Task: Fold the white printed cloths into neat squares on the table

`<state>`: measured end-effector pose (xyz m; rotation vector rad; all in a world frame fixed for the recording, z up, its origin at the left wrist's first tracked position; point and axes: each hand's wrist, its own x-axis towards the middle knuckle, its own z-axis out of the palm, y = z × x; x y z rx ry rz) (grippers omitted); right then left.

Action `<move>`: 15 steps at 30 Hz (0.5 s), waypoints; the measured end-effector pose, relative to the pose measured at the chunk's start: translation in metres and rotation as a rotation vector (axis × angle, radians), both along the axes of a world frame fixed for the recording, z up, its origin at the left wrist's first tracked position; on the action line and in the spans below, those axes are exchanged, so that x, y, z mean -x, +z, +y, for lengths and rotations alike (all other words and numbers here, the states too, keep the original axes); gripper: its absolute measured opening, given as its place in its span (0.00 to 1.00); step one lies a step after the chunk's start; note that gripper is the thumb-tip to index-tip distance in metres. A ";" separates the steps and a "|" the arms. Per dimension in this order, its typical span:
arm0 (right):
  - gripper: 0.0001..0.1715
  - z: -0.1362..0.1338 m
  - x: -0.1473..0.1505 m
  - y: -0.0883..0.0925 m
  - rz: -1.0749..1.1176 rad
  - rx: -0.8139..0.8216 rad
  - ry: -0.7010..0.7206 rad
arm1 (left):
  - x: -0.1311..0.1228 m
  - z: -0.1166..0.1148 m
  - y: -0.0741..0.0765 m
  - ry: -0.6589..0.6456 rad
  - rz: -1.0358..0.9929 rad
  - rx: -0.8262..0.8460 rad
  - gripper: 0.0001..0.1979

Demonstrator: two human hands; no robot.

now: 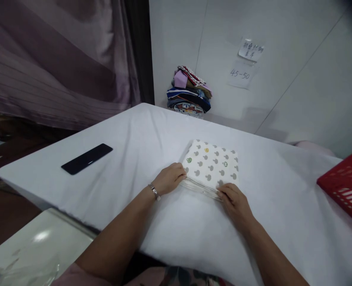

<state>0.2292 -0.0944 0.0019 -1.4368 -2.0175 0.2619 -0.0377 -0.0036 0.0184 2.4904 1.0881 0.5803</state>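
A folded white cloth (213,163) printed with grey, green and yellow mushroom shapes lies on the white-covered table (176,222), its layered edge facing me. At that edge's left corner, my left hand (169,178) pinches the layers; a metal bracelet circles its wrist. My right hand (235,201) grips the same edge near its right corner, thumb and fingers pressed together on the cloth. The two hands are apart, with the front edge of the folds showing between them.
A dark phone-like slab (87,159) lies at the table's left. Stacked folded fabrics (189,93) stand against the back wall, left of two paper notes (240,74). A red basket (347,182) sits at the right edge. A glossy pale surface (39,242) is at lower left.
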 end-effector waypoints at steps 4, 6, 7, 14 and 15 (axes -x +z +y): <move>0.12 -0.001 0.001 0.001 -0.090 -0.005 0.020 | 0.000 -0.002 0.001 0.004 -0.006 0.048 0.08; 0.13 -0.001 0.001 0.001 -0.126 -0.008 0.022 | 0.000 -0.003 0.001 0.011 -0.021 0.045 0.06; 0.13 -0.001 0.001 0.001 -0.131 -0.010 0.018 | 0.000 -0.003 0.000 0.013 -0.033 0.032 0.06; 0.12 0.001 0.000 -0.001 -0.145 -0.057 0.070 | 0.000 -0.002 0.004 -0.006 -0.051 0.082 0.04; 0.12 0.002 0.001 -0.001 -0.154 -0.060 0.073 | 0.000 -0.002 0.005 -0.001 -0.055 0.107 0.05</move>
